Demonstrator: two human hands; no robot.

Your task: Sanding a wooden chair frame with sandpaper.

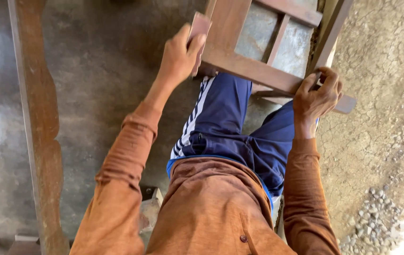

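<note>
- Head view showed me both of my hands on a brown wooden frame (254, 71) that lay tilted across my knees, above a grey concrete floor (98, 71).
- My left hand (179, 55) was closed around a small flat reddish block (198, 28), thumb on one face and fingers on the other; the block pressed against the frame's upright rail near its left corner. It looked like a sanding block, though I could not tell for sure.
- My right hand (318, 94) was curled tight over the frame's lower cross rail at its right end, fingers wrapped over the top edge, holding it steady.
- To do this rubbing step well, I judged I should keep the block flat on the rail, stroke along the grain, and keep the right hand clamped so the frame would not rock on my legs.
- Counted: one frame with at least three visible rails and a thin inner bar, one block, two hands.
- One long carved wooden plank (39, 127) stood well apart on the left, upright along the floor.
- Cracked dry earth with scattered gravel (377, 217) lay to the right; too many stones to count.
</note>
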